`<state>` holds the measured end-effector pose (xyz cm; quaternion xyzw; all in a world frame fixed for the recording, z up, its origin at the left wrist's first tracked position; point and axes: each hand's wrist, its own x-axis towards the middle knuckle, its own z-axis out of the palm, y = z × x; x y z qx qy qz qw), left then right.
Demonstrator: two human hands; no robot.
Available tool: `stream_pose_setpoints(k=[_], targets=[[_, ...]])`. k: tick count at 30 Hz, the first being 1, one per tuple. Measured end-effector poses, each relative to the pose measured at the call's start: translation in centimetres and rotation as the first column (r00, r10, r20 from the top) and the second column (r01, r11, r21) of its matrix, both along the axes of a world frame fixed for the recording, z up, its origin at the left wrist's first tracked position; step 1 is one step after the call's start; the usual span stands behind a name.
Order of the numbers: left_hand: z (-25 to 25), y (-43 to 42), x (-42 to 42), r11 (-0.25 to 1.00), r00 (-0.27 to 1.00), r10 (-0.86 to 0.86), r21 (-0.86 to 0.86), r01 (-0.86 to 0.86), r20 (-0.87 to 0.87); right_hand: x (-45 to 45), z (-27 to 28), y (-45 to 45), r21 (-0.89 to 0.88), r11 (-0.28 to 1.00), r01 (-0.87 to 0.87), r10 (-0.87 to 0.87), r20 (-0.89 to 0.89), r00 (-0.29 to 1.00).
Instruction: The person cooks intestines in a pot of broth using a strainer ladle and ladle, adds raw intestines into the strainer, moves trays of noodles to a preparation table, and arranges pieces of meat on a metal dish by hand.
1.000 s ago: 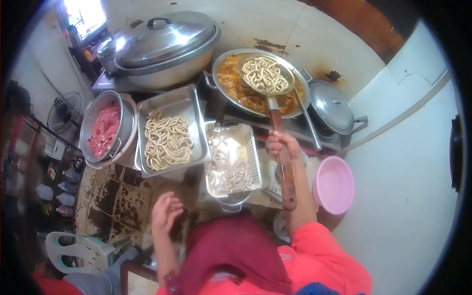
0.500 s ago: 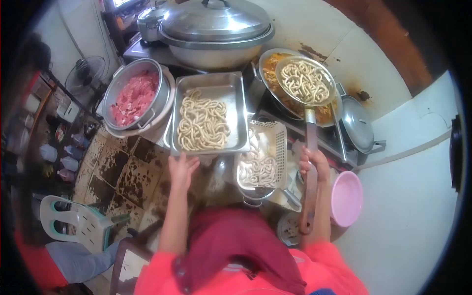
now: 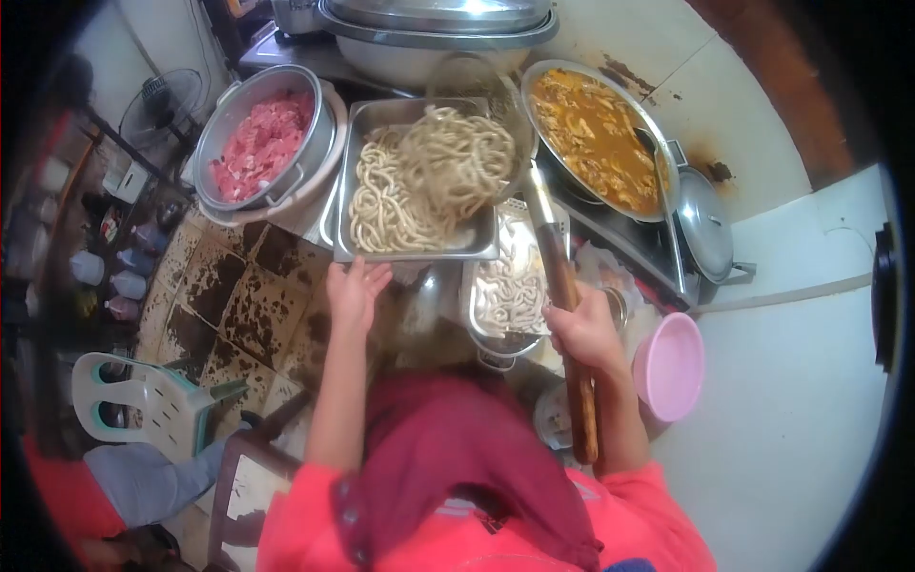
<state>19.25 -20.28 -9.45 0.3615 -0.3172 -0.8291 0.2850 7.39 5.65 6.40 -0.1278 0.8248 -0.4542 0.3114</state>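
Note:
My right hand [image 3: 586,332] is closed round the long wooden handle of a strainer [image 3: 465,81], whose round head is tipped over the metal tray [image 3: 419,255]. Pale curled tube-like pieces [image 3: 457,157], blurred by motion, tumble from it. More such pieces [image 3: 381,205] lie in the tray's left part. My left hand [image 3: 353,297], fingers spread, is at the tray's near rim; I cannot tell whether it bears any weight. Just right of the tray, a wide pan [image 3: 581,133] of orange-brown stew has a ladle [image 3: 658,176] leaning in it.
A pot of raw pink meat [image 3: 262,148] stands left of the tray. Below right, a basket [image 3: 505,286] holds whiter curled pieces. A lidded basin [image 3: 438,48] is at the back. A lid [image 3: 703,224] and pink tub [image 3: 670,367] are by the right wall. A seated person's leg [image 3: 157,481] shows lower left.
The strainer has moved left from above the stew pan to over the tray and tipped, spilling its pieces. My left hand stays at the tray's near rim.

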Motion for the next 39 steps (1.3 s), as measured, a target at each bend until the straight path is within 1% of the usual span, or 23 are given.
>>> stream_pose_setpoints(k=[1,4,5,8,9,12,13,15,16,17,18,19,20,22,24,27,30,31,32,34,35,38,39], targets=[[0.1,0.2,0.1,1.0,1.0,-0.007,0.002,0.007,-0.001,-0.3,-1.2,0.2,0.095,0.992,-0.078,0.098,-0.225,0.969],[-1.2,0.0,0.2,1.0,0.997,-0.009,0.004,0.01,-0.079,1.2,-1.2,-0.5,0.246,0.969,0.032,0.111,-0.544,0.832],[-1.3,0.0,0.3,1.0,0.998,-0.014,0.009,0.014,-0.065,1.8,-0.2,-1.1,0.299,0.953,0.048,0.119,-0.515,0.849],[-0.5,0.1,0.3,1.0,1.0,-0.012,0.013,0.012,-0.024,2.4,-0.9,-1.4,0.255,0.965,0.058,0.1,-0.567,0.817],[-0.6,0.2,0.2,1.0,1.0,-0.005,0.012,0.005,-0.007,2.3,-1.6,-1.4,0.244,0.968,0.055,0.081,-0.513,0.854],[-0.7,0.0,0.3,1.0,1.0,-0.023,0.014,0.023,-0.021,1.4,-2.4,-0.5,0.115,0.993,-0.018,0.07,-0.47,0.88],[-0.8,0.2,0.7,0.999,0.999,-0.033,0.017,0.034,-0.029,1.2,-3.0,-0.2,0.047,0.999,-0.016,0.039,-0.542,0.839],[-1.0,0.7,1.3,0.998,0.999,-0.024,0.052,0.023,0.024,0.5,-2.3,0.9,-0.12,0.989,0.085,-0.115,-0.271,0.956],[-1.0,1.2,1.5,0.998,0.999,-0.022,0.067,0.018,0.049,0.0,-1.8,1.5,-0.192,0.969,0.153,-0.178,-0.117,0.977],[-1.2,2.0,1.8,0.994,0.993,-0.089,0.065,0.084,0.079,-0.9,-1.4,2.4,-0.268,0.947,0.175,-0.192,-0.037,0.981],[-1.5,2.9,2.1,0.987,0.982,-0.157,0.063,0.151,0.107,-1.8,-0.1,3.1,-0.287,0.947,0.142,-0.158,-0.036,0.987],[-1.3,3.9,2.2,0.974,0.965,-0.224,0.063,0.217,0.135,-2.9,-0.1,4.0,-0.369,0.91,0.189,-0.194,0.026,0.981],[-1.1,5.3,2.2,0.943,0.925,-0.332,0.049,0.329,0.187,-3.9,-0.4,4.9,-0.443,0.864,0.239,-0.222,0.091,0.971],[-0.6,8.8,1.5,0.846,0.814,-0.527,0.058,0.53,0.245,-6.7,-1.5,6.4,-0.492,0.802,0.34,-0.271,0.208,0.94],[-1.1,11.7,-0.2,0.739,0.691,-0.585,-0.071,0.67,0.424,-10.2,-3.5,8.1,-0.515,0.755,0.405,-0.246,0.35,0.904],[-4.7,13.6,-3.1,0.598,0.633,-0.531,-0.281,0.751,0.563,-16.0,-7.4,10.8,-0.646,0.593,0.481,0.052,0.626,0.778],[-6.8,13.9,-5.2,0.407,0.641,-0.457,-0.496,0.767,0.617,-19.5,-8.9,12.1,-0.649,0.535,0.541,0.187,0.716,0.673],[-7.2,14.3,-5.3,0.526,0.677,-0.479,-0.435,0.731,0.558,-20.2,-9.3,12.4,-0.666,0.53,0.524,0.229,0.708,0.668],[-7.6,14.7,-5.4,0.628,0.698,-0.504,-0.339,0.7,0.508,-20.2,-9.9,12.9,-0.658,0.521,0.544,0.197,0.713,0.673],[-5.0,15.5,-6.0,0.787,0.754,-0.519,-0.121,0.605,0.402,-19.4,-9.9,13.0,-0.645,0.501,0.576,0.139,0.718,0.682],[-1.7,16.1,-6.4,0.791,0.738,-0.507,-0.102,0.604,0.445,-19.0,-11.2,13.8,-0.675,0.453,0.583,0.152,0.703,0.695],[-5.2,16.5,-3.8,0.814,0.808,-0.476,-0.176,0.554,0.346,-17.3,-18.9,17.5,-0.64,0.488,0.594,0.194,0.743,0.641],[-3.7,16.8,-3.3,0.812,0.785,-0.494,-0.124,0.57,0.373,-14.7,-19.0,17.5,-0.546,0.684,0.483,-0.024,0.645,0.763]])
